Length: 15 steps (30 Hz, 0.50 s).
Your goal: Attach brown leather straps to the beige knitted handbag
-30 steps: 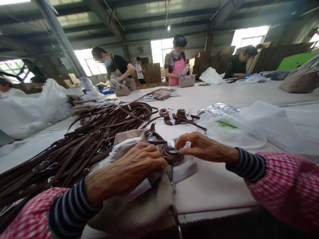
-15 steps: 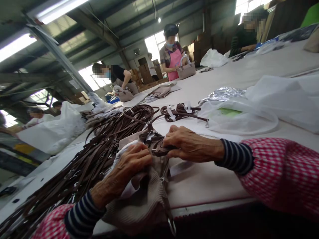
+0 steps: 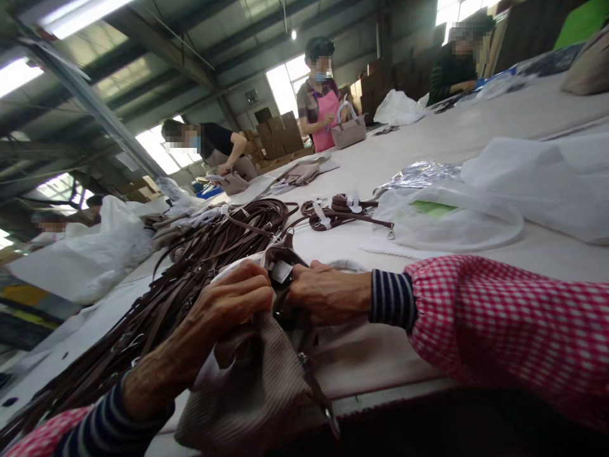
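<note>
A taupe ribbed bag (image 3: 247, 387) leans at the table's front edge, its zipped mouth open. My left hand (image 3: 233, 304) is closed on the rim of that mouth at the left side. My right hand (image 3: 323, 293) is curled and reaches into the opening, with its fingertips hidden by the bag; the coiled brown strap it carried is mostly out of sight in there. A white label (image 3: 280, 271) shows inside the mouth. From the bag's near end hangs a brown tab with a metal clasp (image 3: 332, 419).
A long heap of brown straps (image 3: 157, 311) lies along the left. Bundled straps (image 3: 333, 212) rest beyond the bag, with clear plastic bags (image 3: 457, 219) to their right. Across the table, a person in a pink apron (image 3: 327, 114) and other people handle bags.
My right hand has moved left and down into the bag's mouth with the coiled strap, which was visible above the opening before. My left hand has shifted slightly left, still gripping the rim.
</note>
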Each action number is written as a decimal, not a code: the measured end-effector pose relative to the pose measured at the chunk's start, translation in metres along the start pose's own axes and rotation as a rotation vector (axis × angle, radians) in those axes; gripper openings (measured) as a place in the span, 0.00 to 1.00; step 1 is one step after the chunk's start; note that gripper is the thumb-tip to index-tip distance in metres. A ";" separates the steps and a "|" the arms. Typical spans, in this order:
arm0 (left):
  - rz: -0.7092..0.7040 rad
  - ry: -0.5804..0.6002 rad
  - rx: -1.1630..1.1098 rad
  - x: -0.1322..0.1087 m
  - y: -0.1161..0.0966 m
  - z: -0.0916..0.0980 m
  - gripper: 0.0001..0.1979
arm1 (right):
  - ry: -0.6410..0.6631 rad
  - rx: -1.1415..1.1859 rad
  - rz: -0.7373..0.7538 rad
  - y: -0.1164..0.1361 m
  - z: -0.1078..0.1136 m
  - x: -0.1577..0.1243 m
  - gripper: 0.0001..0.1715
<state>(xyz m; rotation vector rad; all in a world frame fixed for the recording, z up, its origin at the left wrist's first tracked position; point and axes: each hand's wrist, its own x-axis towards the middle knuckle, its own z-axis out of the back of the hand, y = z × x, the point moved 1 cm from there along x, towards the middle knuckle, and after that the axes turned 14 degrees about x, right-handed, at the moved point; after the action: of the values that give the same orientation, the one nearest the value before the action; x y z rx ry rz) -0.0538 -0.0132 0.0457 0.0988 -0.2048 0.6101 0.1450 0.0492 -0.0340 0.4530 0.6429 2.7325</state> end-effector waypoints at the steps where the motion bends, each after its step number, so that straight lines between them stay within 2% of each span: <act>1: 0.004 -0.042 -0.032 0.001 0.000 0.000 0.27 | 0.003 0.034 0.008 0.004 0.000 0.007 0.04; 5: 0.031 -0.148 -0.062 -0.001 0.001 -0.011 0.28 | -0.049 0.176 0.059 0.006 -0.016 0.031 0.10; 7: 0.057 -0.164 0.002 -0.004 0.001 -0.016 0.22 | -0.026 0.250 0.127 0.000 -0.027 0.034 0.09; 9: 0.111 -0.219 0.123 -0.010 0.002 -0.014 0.12 | -0.057 0.344 0.179 -0.007 -0.032 0.027 0.08; 11: 0.211 -0.301 0.246 -0.016 0.007 -0.002 0.09 | -0.169 0.394 0.103 -0.013 -0.032 0.015 0.15; 13: 0.393 -0.371 0.303 -0.025 0.018 0.015 0.13 | -0.253 0.404 -0.080 -0.015 -0.029 0.003 0.22; 15: 0.646 -0.330 0.246 -0.037 0.033 0.026 0.19 | -0.246 0.436 -0.205 -0.013 -0.028 -0.003 0.19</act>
<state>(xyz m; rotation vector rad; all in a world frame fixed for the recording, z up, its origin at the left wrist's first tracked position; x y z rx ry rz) -0.1067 -0.0107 0.0635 0.3814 -0.4896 1.2636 0.1398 0.0487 -0.0645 0.7605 1.1491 2.2898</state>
